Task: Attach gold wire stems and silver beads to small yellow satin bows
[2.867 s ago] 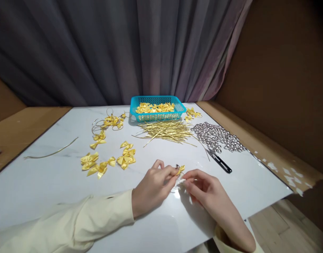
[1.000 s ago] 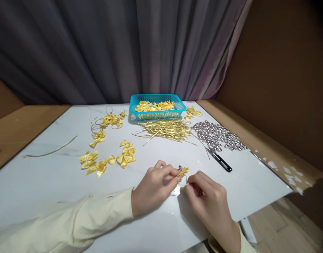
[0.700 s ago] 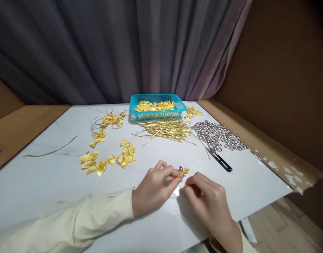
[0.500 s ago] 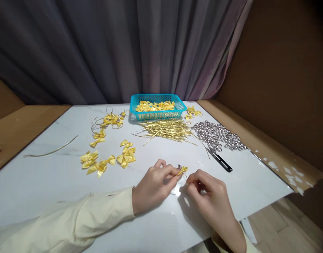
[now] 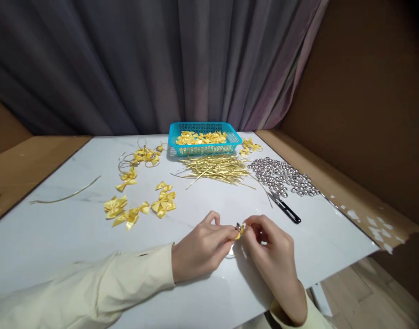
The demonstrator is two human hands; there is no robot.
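Observation:
A small yellow ribbon bow (image 5: 241, 232) is pinched in the fingertips of my left hand (image 5: 209, 244), above the front of the white table. A shiny silver bead (image 5: 238, 226) sits against the bow. My right hand (image 5: 273, 249) is closed at the bow's right side, thumb and forefinger pressed on its edge; the fingers partly hide the bow. A thin gold wire (image 5: 231, 256) curves below the left fingertips.
Loose yellow bows (image 5: 164, 204) lie at left, with wired bows (image 5: 146, 155) behind. A blue basket (image 5: 205, 148) holds more bows. Gold wires (image 5: 216, 169) are heaped before it. Silver beads (image 5: 285, 176) and black-handled snips (image 5: 289, 212) lie at right. A single wire (image 5: 67, 196) rests far left.
My right hand has moved left and up from the wire to the bow. The bow has turned and shifted slightly down and right, and the wire now loops beneath the left hand.

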